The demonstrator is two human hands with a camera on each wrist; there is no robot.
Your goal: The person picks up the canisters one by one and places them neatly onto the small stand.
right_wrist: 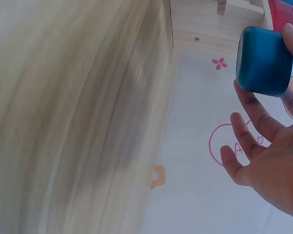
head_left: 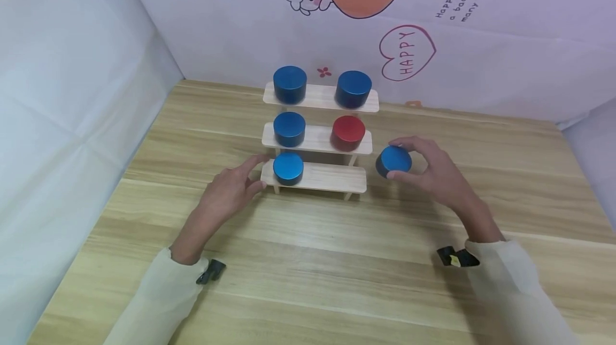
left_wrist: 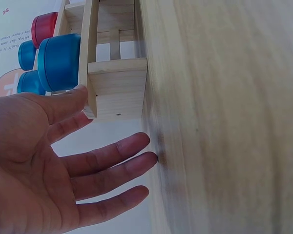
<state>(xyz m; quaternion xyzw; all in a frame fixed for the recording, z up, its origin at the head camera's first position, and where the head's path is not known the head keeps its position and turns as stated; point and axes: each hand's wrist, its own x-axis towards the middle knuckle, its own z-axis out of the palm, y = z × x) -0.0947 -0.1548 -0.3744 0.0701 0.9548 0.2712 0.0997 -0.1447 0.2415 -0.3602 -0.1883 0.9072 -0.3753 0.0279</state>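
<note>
My right hand holds a blue round tin between thumb and fingers, right of a three-tier wooden rack. In the right wrist view this tin is raised above the table, its remaining fingers spread. At the bottom tier's left end is my left hand, thumb and index finger on either side of the board's end; its other fingers extend loosely in the left wrist view. Beside them, a blue tin stands on that tier. The middle tier bears a blue tin and a red tin.
Two more blue tins, one left and one right, stand on the top tier. The rack sits on a wood-grain table. Behind it hangs a printed white cloth; another white cloth borders the left side.
</note>
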